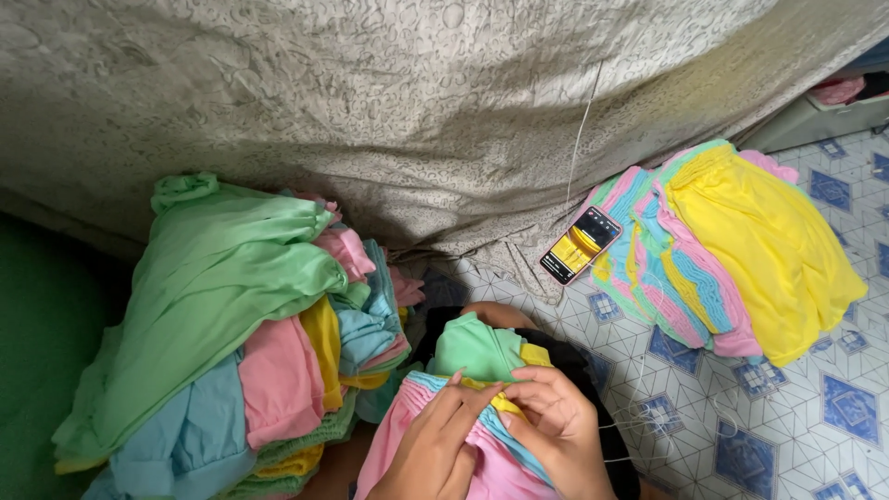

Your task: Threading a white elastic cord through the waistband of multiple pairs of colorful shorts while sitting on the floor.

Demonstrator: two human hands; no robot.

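Note:
My left hand [435,444] and my right hand [556,421] meet at the bottom centre, both pinching the blue gathered edge of a small pink garment [500,468] on my lap. A green and yellow piece [477,347] lies just beyond the fingers. Fingertips of both hands press the fabric where pink, blue and yellow meet.
A heap of loose green, pink, blue and yellow garments [231,324] sits at the left. A neater stack of pastel garments [732,245] lies on the patterned tile floor [787,417] at the right, with a phone [581,244] and its thin cable beside it. Grey patterned cloth [417,111] hangs behind.

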